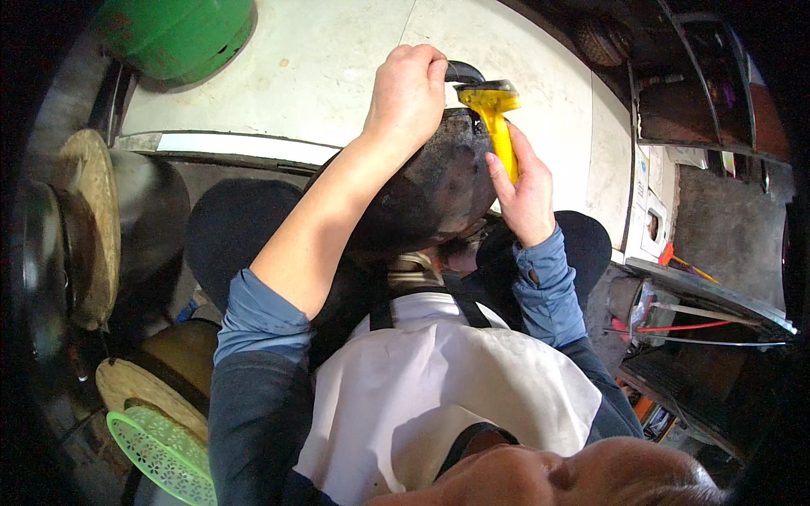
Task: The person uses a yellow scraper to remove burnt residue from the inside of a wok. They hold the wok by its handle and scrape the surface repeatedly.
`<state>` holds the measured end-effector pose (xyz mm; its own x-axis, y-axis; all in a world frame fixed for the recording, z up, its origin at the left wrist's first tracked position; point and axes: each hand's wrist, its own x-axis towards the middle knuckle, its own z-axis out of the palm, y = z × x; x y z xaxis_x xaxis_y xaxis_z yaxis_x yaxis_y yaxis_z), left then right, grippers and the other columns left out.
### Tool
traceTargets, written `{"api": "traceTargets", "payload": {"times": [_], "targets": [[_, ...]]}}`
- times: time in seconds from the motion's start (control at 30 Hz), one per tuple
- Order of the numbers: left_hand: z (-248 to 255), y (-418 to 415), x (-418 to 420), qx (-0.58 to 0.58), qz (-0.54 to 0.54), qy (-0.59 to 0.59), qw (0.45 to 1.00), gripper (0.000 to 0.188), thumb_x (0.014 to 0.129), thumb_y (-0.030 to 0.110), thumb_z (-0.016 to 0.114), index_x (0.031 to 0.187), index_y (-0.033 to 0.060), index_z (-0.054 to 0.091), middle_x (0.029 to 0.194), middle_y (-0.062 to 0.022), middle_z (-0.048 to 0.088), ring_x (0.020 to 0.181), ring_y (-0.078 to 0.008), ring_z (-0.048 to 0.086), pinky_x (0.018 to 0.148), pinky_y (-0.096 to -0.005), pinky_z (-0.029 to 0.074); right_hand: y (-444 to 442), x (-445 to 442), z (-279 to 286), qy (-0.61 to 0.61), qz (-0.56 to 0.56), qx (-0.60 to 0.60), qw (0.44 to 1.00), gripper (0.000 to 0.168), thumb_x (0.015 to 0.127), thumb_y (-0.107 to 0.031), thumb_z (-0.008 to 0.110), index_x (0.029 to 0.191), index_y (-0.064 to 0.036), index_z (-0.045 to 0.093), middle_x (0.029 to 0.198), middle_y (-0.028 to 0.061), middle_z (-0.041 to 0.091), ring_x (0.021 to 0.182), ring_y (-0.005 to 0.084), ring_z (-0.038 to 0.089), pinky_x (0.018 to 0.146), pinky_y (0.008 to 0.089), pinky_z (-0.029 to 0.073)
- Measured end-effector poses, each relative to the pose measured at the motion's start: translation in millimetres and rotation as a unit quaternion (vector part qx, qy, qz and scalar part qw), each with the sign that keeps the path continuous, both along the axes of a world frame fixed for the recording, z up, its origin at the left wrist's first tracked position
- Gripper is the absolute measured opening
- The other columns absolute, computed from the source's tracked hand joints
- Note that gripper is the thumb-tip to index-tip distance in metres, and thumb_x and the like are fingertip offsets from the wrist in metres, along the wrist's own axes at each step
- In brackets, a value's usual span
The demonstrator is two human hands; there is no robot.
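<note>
A soot-blackened, rounded metal pan or pot [430,183] leans between the knees against the edge of the white surface [304,95]. Its curved black handle [465,71] sticks up over that surface. My left hand [408,88] is closed around the left end of this handle; the fingertips are partly hidden. In my right hand [522,183] is a yellow plastic scraper [500,136], gripped by its shaft. The scraper's wide dark head points up and lies just beside the handle, above the pan's rim. Whether its blade touches the handle cannot be told.
A green round container [183,38] stands at the upper left. Large pots with round pale lids [98,228] line the left side, with a light-green perforated basket [158,455] below. Dark shelves [683,82] are at the upper right, and a metal-edged board [709,294] at the right.
</note>
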<state>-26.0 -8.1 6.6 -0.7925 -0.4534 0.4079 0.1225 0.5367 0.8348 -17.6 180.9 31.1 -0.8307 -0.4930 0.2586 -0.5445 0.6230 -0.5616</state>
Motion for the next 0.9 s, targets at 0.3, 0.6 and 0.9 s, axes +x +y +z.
{"api": "traceTargets", "payload": {"times": [0.3, 0.6, 0.9], "targets": [[-7, -5, -2, 0.06, -0.026, -0.023, 0.998, 0.021, 0.089, 0.015, 0.05, 0.101, 0.0087, 0.066, 0.095, -0.0116, 0.058, 0.09, -0.0251, 0.057, 0.081, -0.0317, 0.044, 13, -8, 9, -0.062, 0.02, -0.001, 0.998, 0.039, 0.082, -0.012, 0.061, 0.119, -0.004, 0.05, 0.096, 0.0218, 0.061, 0.089, 0.0349, 0.063, 0.075, 0.0345, 0.049], [-9, -7, -1, 0.12, -0.056, -0.057, 0.99, 0.024, 0.092, 0.017, 0.047, 0.108, 0.0086, 0.063, 0.09, -0.0094, 0.064, 0.085, -0.0181, 0.059, 0.079, -0.0284, 0.045, 5, -11, 21, -0.035, 0.03, 0.009, 0.999, 0.038, 0.082, -0.013, 0.06, 0.118, -0.004, 0.051, 0.09, 0.0228, 0.062, 0.082, 0.0362, 0.063, 0.071, 0.0361, 0.049], [-7, -7, 3, 0.129, -0.051, -0.07, 0.988, 0.024, 0.091, 0.016, 0.047, 0.109, 0.0074, 0.061, 0.095, -0.0104, 0.065, 0.088, -0.0202, 0.061, 0.081, -0.03, 0.045, 7, -44, 24, 0.011, 0.093, 0.089, 0.992, 0.039, 0.082, -0.015, 0.06, 0.118, -0.005, 0.051, 0.088, 0.0231, 0.061, 0.081, 0.0376, 0.062, 0.07, 0.0386, 0.049]]}}
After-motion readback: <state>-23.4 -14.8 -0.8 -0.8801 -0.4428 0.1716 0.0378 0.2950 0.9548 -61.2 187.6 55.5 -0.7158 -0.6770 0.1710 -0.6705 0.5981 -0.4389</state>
